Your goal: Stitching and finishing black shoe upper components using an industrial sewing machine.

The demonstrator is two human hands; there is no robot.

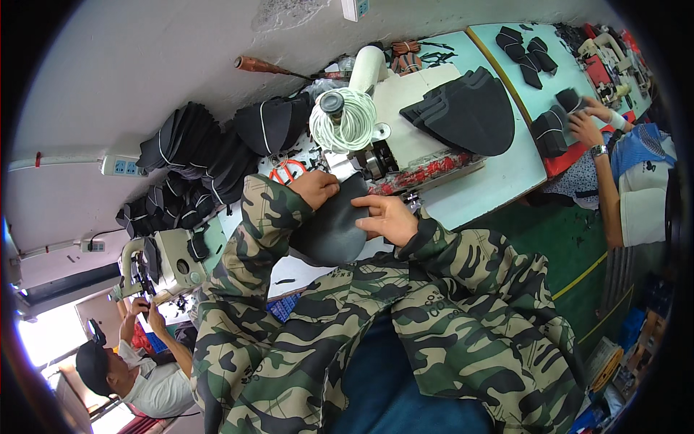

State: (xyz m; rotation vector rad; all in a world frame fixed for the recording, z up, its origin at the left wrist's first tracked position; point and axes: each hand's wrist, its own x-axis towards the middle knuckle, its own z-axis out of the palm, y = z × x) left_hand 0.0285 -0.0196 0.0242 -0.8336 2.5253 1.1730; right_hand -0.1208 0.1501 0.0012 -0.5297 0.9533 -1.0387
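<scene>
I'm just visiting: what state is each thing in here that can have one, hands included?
Left hand: fingers curled at the dark panel's upper edge
Right hand: fingers extended, touching the panel's right side
Dark panel: curved, between both hands
Pale cord: coiled
Panel stack: fanned, edges staggered
Panel bundle: tied with a white band
</scene>
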